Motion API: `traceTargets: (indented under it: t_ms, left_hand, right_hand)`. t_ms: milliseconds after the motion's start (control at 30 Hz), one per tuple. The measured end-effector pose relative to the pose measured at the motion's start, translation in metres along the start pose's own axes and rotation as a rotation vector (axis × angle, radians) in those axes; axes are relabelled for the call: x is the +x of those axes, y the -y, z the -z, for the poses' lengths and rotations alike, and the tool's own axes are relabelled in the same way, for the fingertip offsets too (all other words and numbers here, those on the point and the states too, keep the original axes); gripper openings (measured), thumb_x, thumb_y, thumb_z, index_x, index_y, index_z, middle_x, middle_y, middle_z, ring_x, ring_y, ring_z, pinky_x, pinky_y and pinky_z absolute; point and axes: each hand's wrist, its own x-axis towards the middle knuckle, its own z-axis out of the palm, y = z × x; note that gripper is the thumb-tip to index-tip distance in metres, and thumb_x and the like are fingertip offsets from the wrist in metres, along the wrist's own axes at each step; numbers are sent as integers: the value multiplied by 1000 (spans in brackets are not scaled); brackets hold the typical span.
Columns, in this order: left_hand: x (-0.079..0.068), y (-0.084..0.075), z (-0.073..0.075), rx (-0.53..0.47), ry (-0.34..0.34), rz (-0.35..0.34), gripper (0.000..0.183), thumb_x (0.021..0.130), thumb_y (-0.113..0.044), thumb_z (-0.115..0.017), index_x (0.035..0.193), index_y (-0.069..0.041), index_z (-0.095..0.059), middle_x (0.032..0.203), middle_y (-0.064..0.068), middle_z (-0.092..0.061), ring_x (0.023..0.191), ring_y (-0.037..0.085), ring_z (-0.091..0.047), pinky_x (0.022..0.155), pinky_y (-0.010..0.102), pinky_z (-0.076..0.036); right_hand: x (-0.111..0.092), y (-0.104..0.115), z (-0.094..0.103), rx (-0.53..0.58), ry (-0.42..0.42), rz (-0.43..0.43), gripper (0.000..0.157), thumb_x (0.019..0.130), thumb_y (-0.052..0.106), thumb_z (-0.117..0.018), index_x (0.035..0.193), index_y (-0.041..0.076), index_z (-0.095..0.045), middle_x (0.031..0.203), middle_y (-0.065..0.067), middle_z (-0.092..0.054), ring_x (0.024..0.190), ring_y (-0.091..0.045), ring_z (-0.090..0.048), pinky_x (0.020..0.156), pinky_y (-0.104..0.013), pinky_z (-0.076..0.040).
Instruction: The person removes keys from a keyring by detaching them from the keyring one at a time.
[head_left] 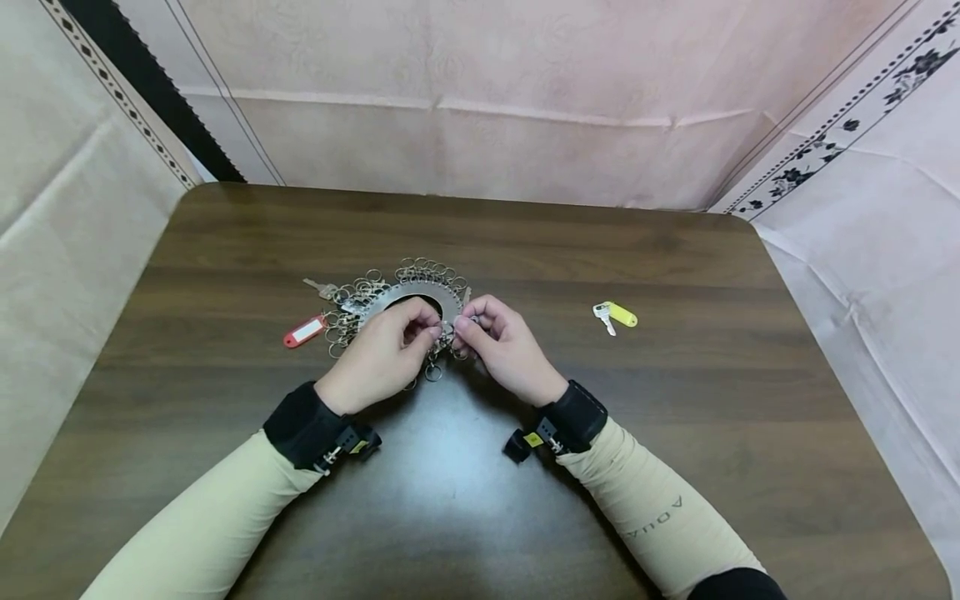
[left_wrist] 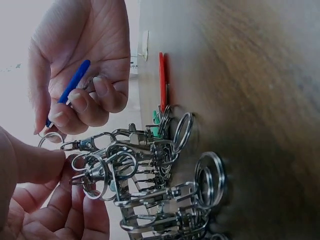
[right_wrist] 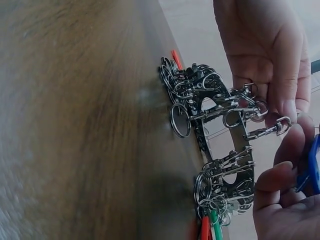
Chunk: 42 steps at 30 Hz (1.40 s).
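Note:
A metal key holder plate [head_left: 408, 290] ringed with several swivel clips and split rings is on the wooden table, between both hands. My left hand [head_left: 382, 354] is at its near side, thumb and fingertips pinching one small swivel clip [right_wrist: 267, 131]. My right hand [head_left: 510, 350] meets it there, curled fingers holding a blue key tag [left_wrist: 75, 82] against the palm. The tag's small ring [left_wrist: 51, 139] lies by the fingertips. Whether ring and clip are linked I cannot tell. On the plate's left hang a red tag [head_left: 305, 332] and a key [head_left: 321, 288].
To the right on the table [head_left: 712, 400] lies a yellow key tag [head_left: 622, 314] with a key [head_left: 604, 317]. Among the clips, a green tag [right_wrist: 216, 225] shows in the wrist views. Pale patterned cloth [head_left: 487, 108] surrounds the table's far and side edges.

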Motion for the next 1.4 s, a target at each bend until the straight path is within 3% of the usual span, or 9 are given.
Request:
traceTargets:
  t_ms: [167, 400, 700, 867, 1067, 1267, 1400]
  left_hand:
    - [1, 0, 0, -7, -20, -7, 3, 93, -9, -57, 93, -9, -60, 83, 5, -63, 71, 15, -51, 65, 35, -44]
    - [1, 2, -2, -14, -27, 23, 4, 93, -9, -57, 94, -9, -62, 84, 5, -64, 70, 14, -52, 65, 34, -45]
    - [2, -1, 0, -21, -28, 20, 4, 93, -9, -57, 93, -9, -61, 83, 4, -62, 71, 15, -51, 66, 34, -45]
    - [0, -1, 1, -22, -20, 9, 4, 93, -9, -57, 93, -9, -61, 86, 4, -63, 74, 15, -52, 67, 35, -45]
    - [-2, 2, -1, 15, 26, -18, 5, 93, -10, -57, 93, -10, -62, 88, 4, -61, 78, 16, -51, 70, 36, -45]
    - [-2, 1, -2, 32, 55, -16, 5, 94, -11, -57, 93, -12, -61, 87, 4, -60, 77, 17, -50, 69, 36, -45]
    - [0, 0, -2, 17, 68, -2, 4, 94, -13, -57, 93, -12, -61, 86, 4, -60, 76, 16, -51, 68, 35, -45]
  right_hand:
    - [0, -2, -1, -10, 14, -23, 12, 96, 10, -55, 96, -2, -54, 77, -5, -63, 73, -30, -60, 59, -33, -50]
    - [-1, -11, -1, -39, 33, -19, 11, 96, 6, -53, 97, -5, -55, 81, -20, -63, 77, -39, -60, 67, -52, -51]
    - [-1, -6, 0, -54, 18, -28, 13, 96, 14, -55, 96, 0, -56, 80, -11, -65, 73, -23, -62, 63, -40, -52]
    - [0, -3, -1, -53, 12, -31, 12, 96, 14, -55, 96, 2, -57, 80, -10, -66, 75, -29, -62, 61, -42, -52]
    - [-3, -5, -2, -41, -19, -38, 13, 95, 12, -56, 98, -1, -56, 81, -18, -65, 77, -39, -61, 61, -42, -53]
    - [-3, -5, -2, 1, -32, 8, 16, 94, 10, -57, 98, -5, -55, 82, -28, -61, 76, -46, -58, 67, -54, -53]
    - [-3, -3, -1, -18, -47, 8, 15, 94, 12, -58, 95, -3, -55, 79, -21, -62, 74, -42, -58, 58, -40, -52]
